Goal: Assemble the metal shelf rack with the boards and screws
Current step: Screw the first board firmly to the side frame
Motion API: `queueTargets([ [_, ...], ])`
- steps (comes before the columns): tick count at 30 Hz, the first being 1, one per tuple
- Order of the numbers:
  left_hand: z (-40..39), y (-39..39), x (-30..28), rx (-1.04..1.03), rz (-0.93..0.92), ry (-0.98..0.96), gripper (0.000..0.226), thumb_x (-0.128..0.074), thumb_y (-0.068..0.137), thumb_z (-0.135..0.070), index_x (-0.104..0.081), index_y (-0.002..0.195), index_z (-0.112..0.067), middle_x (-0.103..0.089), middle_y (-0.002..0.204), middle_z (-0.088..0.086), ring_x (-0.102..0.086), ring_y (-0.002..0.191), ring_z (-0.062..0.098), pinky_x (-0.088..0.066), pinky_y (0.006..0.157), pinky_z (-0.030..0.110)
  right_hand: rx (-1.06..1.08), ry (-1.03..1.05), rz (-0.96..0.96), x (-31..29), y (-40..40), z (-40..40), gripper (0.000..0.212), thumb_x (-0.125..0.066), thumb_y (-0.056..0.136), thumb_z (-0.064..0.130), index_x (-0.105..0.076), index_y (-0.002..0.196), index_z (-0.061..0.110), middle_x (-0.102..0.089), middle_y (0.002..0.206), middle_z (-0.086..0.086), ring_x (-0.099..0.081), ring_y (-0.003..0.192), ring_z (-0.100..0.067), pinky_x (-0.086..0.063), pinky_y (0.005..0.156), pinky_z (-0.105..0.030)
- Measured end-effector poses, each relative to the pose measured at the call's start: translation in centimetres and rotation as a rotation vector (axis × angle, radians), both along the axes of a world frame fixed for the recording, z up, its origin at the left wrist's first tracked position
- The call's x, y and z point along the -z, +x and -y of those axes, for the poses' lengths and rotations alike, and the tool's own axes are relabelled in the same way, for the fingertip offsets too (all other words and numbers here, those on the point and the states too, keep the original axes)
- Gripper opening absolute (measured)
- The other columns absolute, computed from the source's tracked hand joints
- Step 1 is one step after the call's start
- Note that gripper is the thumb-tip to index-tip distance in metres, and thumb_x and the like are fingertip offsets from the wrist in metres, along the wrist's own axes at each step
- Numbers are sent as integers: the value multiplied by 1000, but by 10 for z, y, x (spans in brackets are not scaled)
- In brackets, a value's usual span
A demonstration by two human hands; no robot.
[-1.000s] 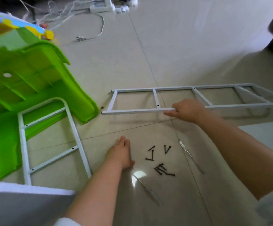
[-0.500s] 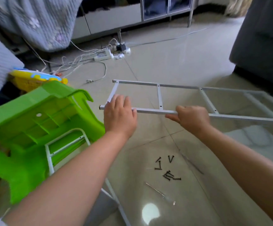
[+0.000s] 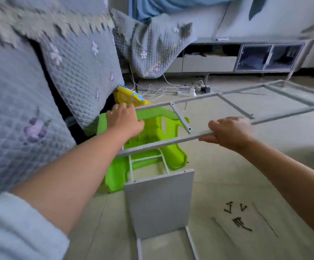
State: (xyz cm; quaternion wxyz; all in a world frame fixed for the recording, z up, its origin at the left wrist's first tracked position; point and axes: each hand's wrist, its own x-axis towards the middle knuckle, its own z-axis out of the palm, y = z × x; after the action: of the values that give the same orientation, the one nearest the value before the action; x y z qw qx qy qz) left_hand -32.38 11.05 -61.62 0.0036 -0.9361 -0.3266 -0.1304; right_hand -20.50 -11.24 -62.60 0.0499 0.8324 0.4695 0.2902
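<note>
I hold a long white ladder-shaped metal side frame [image 3: 233, 106] lifted off the floor, slanting from lower left to upper right. My left hand [image 3: 123, 120] grips its far rail near the left end. My right hand [image 3: 227, 133] grips the near rail near the middle. Below lies a second white frame [image 3: 163, 163] with a grey board [image 3: 160, 203] set on it. Several black screws [image 3: 236, 215] lie scattered on the floor at lower right.
A green plastic stool [image 3: 146, 152] lies overturned under the lifted frame. A grey quilted sofa cover [image 3: 39, 91] fills the left. A power strip with cables [image 3: 188, 92] and a low TV cabinet [image 3: 255, 59] stand behind. Thin rods [image 3: 265, 220] lie beside the screws.
The frame rose from the floor and swung to the left over the green stool. My left hand left the floor and took the frame's left end. The view tilted upward.
</note>
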Motion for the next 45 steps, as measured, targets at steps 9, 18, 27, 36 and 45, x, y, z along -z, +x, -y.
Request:
queueTargets([
  [9,-60,-91,30,-22,50,-395,34,-44,96,-33,-54,76,-7,-60,104,26,-57,98,35,-39,69,35,-529,9,117,-11,-38,-65,74,-14,91,62,-51,53,12,-49,44,-6,-52,39,-22,-40,41,-24],
  [18,8,-57,31,-241,610,-1128,36,-37,99,-19,-48,123,6,-61,91,19,-38,46,20,-26,35,18,134,426,-1308,7,-45,-77,54,-49,94,23,-27,140,7,-50,103,-16,-52,72,-29,-47,68,-36],
  [27,25,-74,72,-390,245,-786,39,-37,95,-14,-48,127,4,-48,129,20,-51,114,35,-44,84,35,145,149,-942,37,-53,-67,53,-44,85,-5,-40,136,9,-54,124,-19,-50,113,-32,-40,89,-32],
  [36,32,-71,79,-314,181,-781,38,-37,94,-13,-50,123,8,-47,127,22,-56,104,33,-37,67,29,162,343,-1043,55,-45,-52,43,-42,87,-3,-49,126,12,-59,116,-21,-57,98,-34,-46,82,-36],
  [45,35,-74,76,-286,196,-762,34,-38,93,-12,-52,113,12,-47,126,24,-57,98,35,-33,63,29,173,293,-1048,49,-56,-44,46,-39,87,-2,-44,130,12,-58,118,-19,-56,95,-34,-45,77,-34],
])
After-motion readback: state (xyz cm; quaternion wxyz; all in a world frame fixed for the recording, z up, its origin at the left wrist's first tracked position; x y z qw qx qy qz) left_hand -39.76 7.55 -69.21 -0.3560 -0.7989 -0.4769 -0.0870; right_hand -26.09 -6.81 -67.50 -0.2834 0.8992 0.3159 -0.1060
